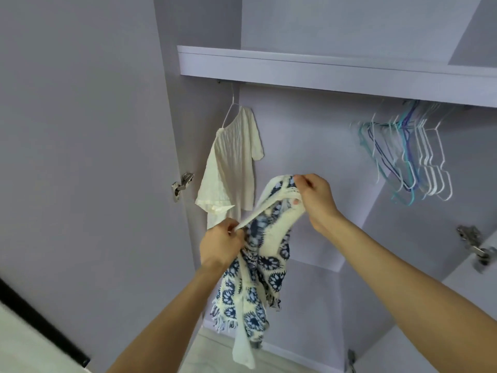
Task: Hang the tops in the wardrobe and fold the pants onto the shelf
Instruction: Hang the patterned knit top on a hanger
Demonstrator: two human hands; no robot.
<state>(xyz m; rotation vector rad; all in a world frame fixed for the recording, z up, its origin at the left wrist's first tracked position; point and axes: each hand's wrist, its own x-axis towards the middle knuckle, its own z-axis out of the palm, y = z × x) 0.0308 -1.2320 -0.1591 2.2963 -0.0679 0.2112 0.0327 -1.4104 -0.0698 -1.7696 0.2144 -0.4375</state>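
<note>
I hold a cream top with a dark blue flower pattern point(258, 267) in front of the open wardrobe. My right hand point(316, 199) grips its upper edge. My left hand point(220, 244) pinches a cream strap or hem of it, pulled taut between the two hands. The rest of the top hangs down bunched, with a fringe at the bottom. A cream short-sleeved top point(231, 162) hangs on a white hanger at the left end of the rail. A bunch of several bare hangers point(411, 154), white, teal and purple, hangs at the right end.
A lilac shelf point(322, 68) runs above the rail. The left wardrobe door point(80, 157) stands open with a metal hinge point(183, 184). The right door shows a hinge point(473, 243) too. A lower shelf point(317, 267) sits behind the top.
</note>
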